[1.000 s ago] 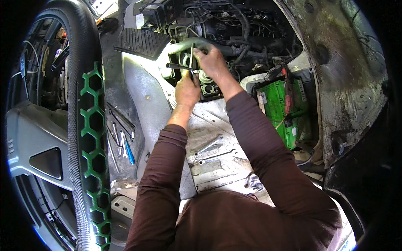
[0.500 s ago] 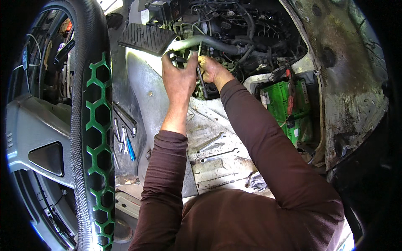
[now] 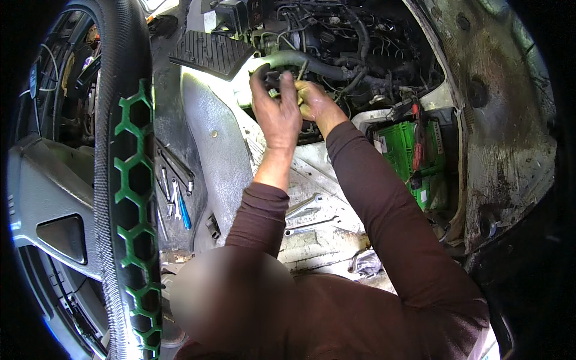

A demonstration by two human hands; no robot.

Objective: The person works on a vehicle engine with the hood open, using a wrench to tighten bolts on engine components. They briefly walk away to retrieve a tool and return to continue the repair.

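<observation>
My left hand [image 3: 276,117] is raised over the near edge of the engine bay, thumb and index finger apart around a dark gap. Any small thing inside that gap is too dark to make out. Right beside it, my right hand [image 3: 319,103] has its fingers closed on a thin metal rod-like tool [image 3: 303,71], whose upper end sticks out above the fist. The tool's lower part is hidden behind my hands. Just beyond them a grey hose [image 3: 294,58] crosses the engine [image 3: 336,39].
Two wrenches [image 3: 313,225] lie on the dirty white panel below my hands. More wrenches and a blue-handled tool [image 3: 185,214] rest at left, near a steering wheel [image 3: 135,180] with green honeycomb trim. A black ridged pedal [image 3: 211,54] is at upper left, a green battery [image 3: 401,147] at right.
Both hands have shifted to the right, the left one more. The left finger and thumb have spread apart, and the rod-like tool has tilted to the right in my right hand.
</observation>
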